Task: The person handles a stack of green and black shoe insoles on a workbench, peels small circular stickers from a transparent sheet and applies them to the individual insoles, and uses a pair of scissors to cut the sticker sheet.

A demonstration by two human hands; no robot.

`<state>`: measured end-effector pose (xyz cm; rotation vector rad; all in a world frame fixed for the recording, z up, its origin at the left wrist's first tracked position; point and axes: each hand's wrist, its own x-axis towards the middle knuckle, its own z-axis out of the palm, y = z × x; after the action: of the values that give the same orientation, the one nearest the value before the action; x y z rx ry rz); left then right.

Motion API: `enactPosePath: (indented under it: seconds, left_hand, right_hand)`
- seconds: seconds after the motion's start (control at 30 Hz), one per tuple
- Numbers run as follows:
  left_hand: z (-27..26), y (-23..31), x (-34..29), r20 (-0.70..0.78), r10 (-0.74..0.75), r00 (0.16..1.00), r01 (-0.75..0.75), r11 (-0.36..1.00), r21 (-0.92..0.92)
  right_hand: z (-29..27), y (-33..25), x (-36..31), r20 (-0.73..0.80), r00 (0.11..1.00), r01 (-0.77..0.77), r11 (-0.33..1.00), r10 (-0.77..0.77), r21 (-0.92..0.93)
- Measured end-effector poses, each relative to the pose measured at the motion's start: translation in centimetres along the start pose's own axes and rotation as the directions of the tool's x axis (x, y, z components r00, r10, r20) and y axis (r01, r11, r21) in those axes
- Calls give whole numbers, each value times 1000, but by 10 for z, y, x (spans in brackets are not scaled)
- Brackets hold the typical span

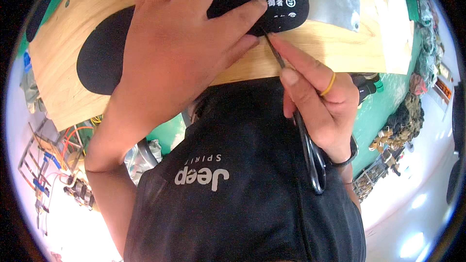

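Observation:
A black insole (104, 53) with white print lies across the wooden tabletop. My left hand (179, 39) reaches over its middle and holds it down, index fingertip on the printed end and thumb along the near edge. In my right hand (320, 102) is a slim pair of dark scissors (309, 153); the fingers close round them, with a black looped handle hanging below the palm. Their narrow tip meets the insole's near edge, just beside my left thumb. Whether the blades are parted is too small to see. A yellow ring is on a right-hand finger.
The wooden tabletop (63, 82) ends close to my body. A greyish, shiny sheet (335, 0) lies beyond the insole's right end, with a bright white strip (388, 24) farther right. Bundled materials (400, 121) sit on the green floor at right; metal frames and cables (53, 165) stand at left.

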<state>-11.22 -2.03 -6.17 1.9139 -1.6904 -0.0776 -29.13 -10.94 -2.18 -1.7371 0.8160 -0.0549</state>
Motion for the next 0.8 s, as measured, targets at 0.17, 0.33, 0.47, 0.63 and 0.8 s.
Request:
enactPosePath:
  seconds: [0.17, 0.33, 0.47, 0.63, 0.8]
  left_hand:
    - [-7, 0, -2, 16, -27, 1000, 27, 999, -20]
    - [1, -25, -8, 78, 180, 981, -192, 959, 210]
    - [12, -25, -15, -28, 186, 982, -177, 963, 206]
    - [10, -24, -11, 36, 178, 983, -182, 961, 209]
    - [1, -19, -7, 92, 170, 981, -188, 953, 237]
  right_hand:
    - [-2, 0, 9, -121, 985, -110, 988, 123, 112]
    - [1, -3, 6, -50, 998, 28, 1000, -29, -12]
    - [0, 3, 8, -103, 994, -26, 998, 32, 54]
    - [0, 7, 5, -77, 996, 42, 999, -41, 7]
    - [-2, 8, 7, -119, 993, 15, 999, -10, 39]
